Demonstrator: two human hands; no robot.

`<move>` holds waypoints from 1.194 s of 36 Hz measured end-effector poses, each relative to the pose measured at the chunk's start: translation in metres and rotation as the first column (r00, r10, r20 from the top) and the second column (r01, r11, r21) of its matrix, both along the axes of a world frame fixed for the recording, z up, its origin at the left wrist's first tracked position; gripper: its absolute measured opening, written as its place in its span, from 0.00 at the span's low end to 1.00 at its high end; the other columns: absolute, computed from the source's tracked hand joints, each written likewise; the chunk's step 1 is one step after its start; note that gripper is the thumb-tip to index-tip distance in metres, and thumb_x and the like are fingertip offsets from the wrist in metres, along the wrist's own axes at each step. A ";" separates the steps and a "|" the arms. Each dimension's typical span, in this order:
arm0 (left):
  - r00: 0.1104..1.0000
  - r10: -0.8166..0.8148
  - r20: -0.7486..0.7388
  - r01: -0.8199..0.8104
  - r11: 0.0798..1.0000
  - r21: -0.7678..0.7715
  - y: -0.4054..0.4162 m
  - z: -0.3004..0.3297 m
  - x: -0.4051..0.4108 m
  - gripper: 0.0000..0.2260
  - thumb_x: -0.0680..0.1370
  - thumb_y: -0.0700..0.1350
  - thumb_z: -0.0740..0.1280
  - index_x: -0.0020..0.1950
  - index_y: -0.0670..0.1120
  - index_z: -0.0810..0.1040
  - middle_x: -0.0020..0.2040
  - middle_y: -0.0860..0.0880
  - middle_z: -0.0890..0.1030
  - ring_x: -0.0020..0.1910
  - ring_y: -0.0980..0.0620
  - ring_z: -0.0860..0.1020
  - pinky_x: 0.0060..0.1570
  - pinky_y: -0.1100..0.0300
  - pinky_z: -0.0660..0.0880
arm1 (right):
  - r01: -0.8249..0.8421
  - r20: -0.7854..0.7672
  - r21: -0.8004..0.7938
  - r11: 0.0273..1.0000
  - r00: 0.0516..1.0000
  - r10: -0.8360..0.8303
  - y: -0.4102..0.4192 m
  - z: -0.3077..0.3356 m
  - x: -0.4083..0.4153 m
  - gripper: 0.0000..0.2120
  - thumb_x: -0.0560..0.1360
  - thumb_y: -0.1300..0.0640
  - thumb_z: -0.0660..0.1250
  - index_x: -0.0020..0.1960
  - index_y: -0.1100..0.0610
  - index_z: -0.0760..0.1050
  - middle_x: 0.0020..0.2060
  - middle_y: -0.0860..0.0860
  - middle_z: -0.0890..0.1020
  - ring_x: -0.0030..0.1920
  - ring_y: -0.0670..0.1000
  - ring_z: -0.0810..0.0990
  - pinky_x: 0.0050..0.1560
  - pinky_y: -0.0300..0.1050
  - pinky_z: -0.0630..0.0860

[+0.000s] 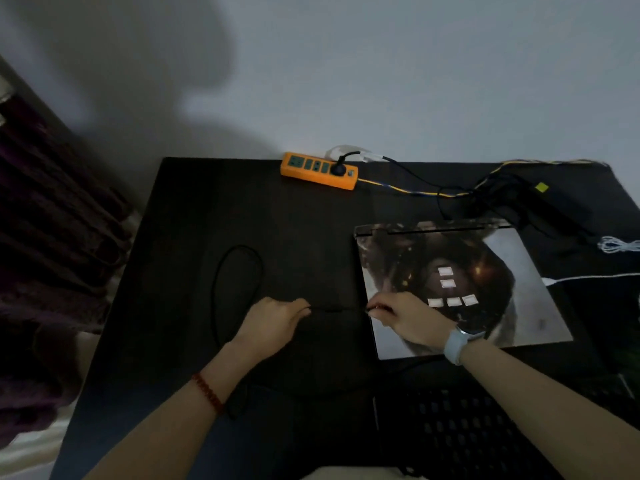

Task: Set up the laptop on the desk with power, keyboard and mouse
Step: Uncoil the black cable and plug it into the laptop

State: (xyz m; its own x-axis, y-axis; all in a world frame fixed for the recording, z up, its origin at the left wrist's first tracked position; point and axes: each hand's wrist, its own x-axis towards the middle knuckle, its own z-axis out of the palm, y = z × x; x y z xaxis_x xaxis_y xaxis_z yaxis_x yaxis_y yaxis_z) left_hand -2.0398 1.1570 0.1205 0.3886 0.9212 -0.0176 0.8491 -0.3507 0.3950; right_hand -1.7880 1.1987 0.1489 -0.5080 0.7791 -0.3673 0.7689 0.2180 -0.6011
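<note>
A closed laptop (491, 271) with a picture skin on its lid lies at the right of the dark desk (194, 209). A thin black cable (228, 261) loops on the desk left of it. My left hand (273, 323) pinches this cable, and my right hand (401, 315) pinches its plug end at the laptop's left edge. A black keyboard (460, 431) sits at the near right. Under my left forearm lies a dark object (239, 400), possibly the mouse. An orange power strip (318, 169) rests at the desk's back edge with one black plug in it.
A bundle of black cables and a power brick (519, 199) lies behind the laptop. White cords (616, 244) trail at the right edge. A wall stands behind the desk, and dark fabric (52, 237) hangs at the left.
</note>
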 end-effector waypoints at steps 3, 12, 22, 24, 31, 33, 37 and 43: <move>0.999 0.043 -0.028 -0.043 0.999 0.016 -0.008 -0.012 -0.008 0.12 0.80 0.47 0.56 0.49 0.46 0.78 0.41 0.47 0.82 0.38 0.50 0.78 0.42 0.59 0.71 | 0.109 -0.050 -0.061 0.992 0.992 -0.112 -0.006 -0.009 0.010 0.10 0.78 0.59 0.60 0.58 0.57 0.75 0.44 0.47 0.77 0.43 0.44 0.75 0.45 0.31 0.68; 0.988 -0.111 -0.106 0.083 0.968 -0.238 -0.006 -0.025 0.035 0.27 0.79 0.56 0.54 0.75 0.48 0.53 0.63 0.48 0.74 0.59 0.49 0.73 0.60 0.53 0.68 | 0.240 -0.148 -0.078 0.968 0.957 -0.250 -0.020 -0.028 -0.004 0.14 0.75 0.63 0.65 0.60 0.59 0.75 0.51 0.53 0.80 0.50 0.46 0.75 0.52 0.33 0.69; 0.922 0.217 0.322 -0.106 0.939 -0.327 -0.002 -0.042 0.076 0.11 0.80 0.43 0.58 0.56 0.44 0.78 0.50 0.44 0.81 0.46 0.51 0.78 0.46 0.60 0.73 | 0.339 0.116 0.328 0.882 0.912 -0.393 -0.067 -0.039 0.041 0.12 0.73 0.61 0.64 0.57 0.59 0.75 0.53 0.57 0.77 0.55 0.57 0.73 0.56 0.52 0.71; 0.915 0.259 0.310 -0.151 0.931 -0.332 0.000 -0.047 0.076 0.11 0.80 0.40 0.57 0.55 0.42 0.78 0.48 0.42 0.79 0.43 0.51 0.76 0.43 0.64 0.70 | 0.289 0.195 0.343 0.894 0.909 -0.368 -0.081 -0.042 0.056 0.10 0.73 0.62 0.65 0.53 0.61 0.76 0.50 0.57 0.78 0.51 0.59 0.75 0.53 0.52 0.72; 0.874 0.396 0.281 -0.298 0.895 -0.332 0.006 -0.058 0.080 0.14 0.79 0.45 0.58 0.64 0.46 0.74 0.46 0.48 0.76 0.41 0.53 0.75 0.41 0.62 0.71 | 0.189 0.271 0.336 0.923 0.919 -0.287 -0.098 -0.039 0.072 0.05 0.73 0.60 0.65 0.45 0.59 0.79 0.42 0.54 0.82 0.46 0.56 0.81 0.40 0.47 0.79; 0.878 0.402 0.259 -0.328 0.901 -0.285 0.011 -0.060 0.084 0.14 0.79 0.49 0.60 0.63 0.49 0.74 0.45 0.49 0.76 0.40 0.54 0.75 0.39 0.61 0.71 | 0.194 0.227 0.447 0.873 0.919 -0.321 -0.092 -0.036 0.067 0.01 0.69 0.62 0.69 0.41 0.59 0.79 0.37 0.54 0.81 0.40 0.57 0.81 0.35 0.46 0.79; 0.879 0.403 0.255 -0.347 0.907 -0.237 0.021 -0.062 0.092 0.14 0.79 0.48 0.61 0.61 0.47 0.76 0.49 0.45 0.80 0.44 0.50 0.78 0.42 0.59 0.73 | 0.204 0.175 0.480 0.853 0.931 -0.321 -0.059 -0.036 0.049 0.11 0.71 0.60 0.65 0.54 0.58 0.77 0.50 0.56 0.80 0.52 0.58 0.77 0.50 0.52 0.73; 0.886 0.388 0.255 -0.337 0.915 -0.223 0.030 -0.068 0.097 0.14 0.79 0.45 0.60 0.63 0.43 0.74 0.54 0.44 0.78 0.52 0.49 0.75 0.49 0.60 0.71 | 0.177 0.280 0.328 0.928 0.920 -0.274 -0.023 -0.058 0.023 0.23 0.78 0.53 0.53 0.72 0.51 0.59 0.74 0.52 0.59 0.75 0.53 0.53 0.73 0.59 0.50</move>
